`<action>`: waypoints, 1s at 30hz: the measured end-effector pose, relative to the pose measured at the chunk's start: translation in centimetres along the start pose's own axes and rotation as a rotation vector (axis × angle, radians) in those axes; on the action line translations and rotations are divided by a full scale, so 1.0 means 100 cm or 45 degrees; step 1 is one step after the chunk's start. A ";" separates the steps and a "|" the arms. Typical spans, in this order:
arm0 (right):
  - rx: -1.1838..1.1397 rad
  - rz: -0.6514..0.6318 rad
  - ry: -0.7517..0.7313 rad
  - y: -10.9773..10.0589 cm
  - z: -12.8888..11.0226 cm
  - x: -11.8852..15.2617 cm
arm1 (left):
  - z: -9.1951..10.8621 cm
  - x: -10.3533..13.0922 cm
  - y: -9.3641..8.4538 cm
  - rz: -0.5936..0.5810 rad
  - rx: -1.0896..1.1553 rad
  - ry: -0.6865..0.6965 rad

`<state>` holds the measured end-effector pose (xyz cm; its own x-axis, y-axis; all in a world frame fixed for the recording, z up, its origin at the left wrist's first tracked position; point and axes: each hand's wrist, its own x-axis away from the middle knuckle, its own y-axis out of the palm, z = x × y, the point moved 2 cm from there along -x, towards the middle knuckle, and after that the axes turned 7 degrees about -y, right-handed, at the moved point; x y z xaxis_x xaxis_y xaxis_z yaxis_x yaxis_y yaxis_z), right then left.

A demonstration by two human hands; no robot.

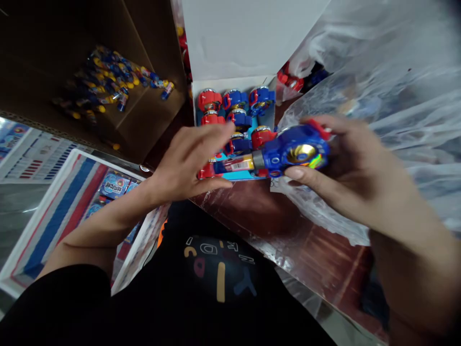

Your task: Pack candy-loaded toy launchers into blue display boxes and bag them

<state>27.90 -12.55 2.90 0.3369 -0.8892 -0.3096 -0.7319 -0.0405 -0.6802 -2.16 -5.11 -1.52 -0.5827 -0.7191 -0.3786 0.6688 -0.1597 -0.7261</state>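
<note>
My right hand point(345, 163) grips a blue plastic toy point(298, 150) with a round gold, shiny disc on its face and a red piece at its top. A small clear tube point(236, 164) with a printed label sticks out of the toy's left end, pointing at my left hand. My left hand point(201, 158) is open, fingers and thumb apart around the tube's far end; I cannot tell whether it touches it. Below both hands stands a white display box point(197, 89) holding several red and blue toys point(236, 100) in rows, partly hidden by my left hand.
A deep cardboard carton point(154, 43) at upper left holds many small tubes with yellow caps point(115, 72). At lower left, a striped carton point(72, 211) contains printed boxes point(114, 185). Clear plastic sheeting point(360, 86) covers the right of the reddish-brown table point(288, 226).
</note>
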 end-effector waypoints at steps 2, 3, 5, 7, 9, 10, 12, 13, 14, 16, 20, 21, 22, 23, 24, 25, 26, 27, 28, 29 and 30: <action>0.458 -0.047 -0.223 0.000 -0.006 0.006 | 0.000 0.003 0.005 0.092 -0.141 0.058; 0.634 -0.113 -0.290 0.004 -0.007 0.009 | -0.001 0.005 0.010 0.116 -0.184 0.081; 0.864 -0.233 -0.372 0.017 -0.005 0.014 | -0.004 0.011 0.026 0.058 -0.241 0.101; 0.983 -0.292 -0.420 0.031 -0.001 0.017 | -0.009 0.015 0.044 -0.038 -0.259 0.048; 1.005 -0.340 -0.460 0.041 0.001 0.018 | -0.014 0.017 0.058 -0.095 -0.235 -0.035; 0.990 -0.365 -0.470 0.043 0.001 0.017 | -0.016 0.018 0.062 -0.113 -0.213 -0.065; 0.948 -0.394 -0.471 0.043 0.000 0.014 | -0.020 0.018 0.064 -0.125 -0.180 -0.087; 0.931 -0.401 -0.464 0.042 -0.001 0.011 | -0.021 0.018 0.063 -0.124 -0.177 -0.088; 0.922 -0.409 -0.453 0.042 -0.001 0.008 | -0.020 0.018 0.062 -0.120 -0.178 -0.082; 0.933 -0.418 -0.439 0.043 0.000 0.002 | -0.017 0.018 0.057 -0.101 -0.173 -0.050; 1.043 -0.370 -0.393 0.053 0.005 -0.008 | -0.004 0.020 0.044 -0.001 -0.084 0.046; 1.054 -0.352 -0.367 0.056 0.006 -0.010 | -0.003 0.020 0.039 0.045 -0.067 0.052; 1.045 -0.347 -0.346 0.056 0.007 -0.011 | -0.005 0.018 0.034 0.100 -0.064 0.038; 1.008 -0.353 -0.346 0.055 0.008 -0.013 | -0.011 0.016 0.027 0.174 -0.069 0.006; 0.934 -0.361 -0.369 0.051 0.010 -0.015 | -0.023 0.012 0.020 0.272 -0.077 -0.043; 0.828 -0.346 -0.415 0.044 0.014 -0.018 | -0.040 0.008 0.012 0.375 -0.090 -0.108; 0.710 -0.288 -0.459 0.034 0.020 -0.023 | -0.062 0.002 0.003 0.465 -0.109 -0.183; 0.602 -0.180 -0.459 0.022 0.031 -0.029 | -0.090 -0.005 -0.005 0.537 -0.132 -0.264; 0.532 -0.039 -0.407 0.010 0.047 -0.037 | -0.121 -0.014 -0.012 0.564 -0.170 -0.364; 0.509 0.081 -0.317 -0.002 0.068 -0.046 | -0.153 -0.024 -0.017 0.539 -0.226 -0.466; 0.526 0.168 -0.160 -0.010 0.092 -0.056 | -0.185 -0.036 -0.020 0.521 -0.275 -0.597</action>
<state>32.15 -3.31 -0.81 0.3444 -0.8112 -0.4726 -0.4840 0.2780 -0.8297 -9.91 10.31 -9.35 -0.0057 -0.9192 -0.3938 0.6577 0.2932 -0.6939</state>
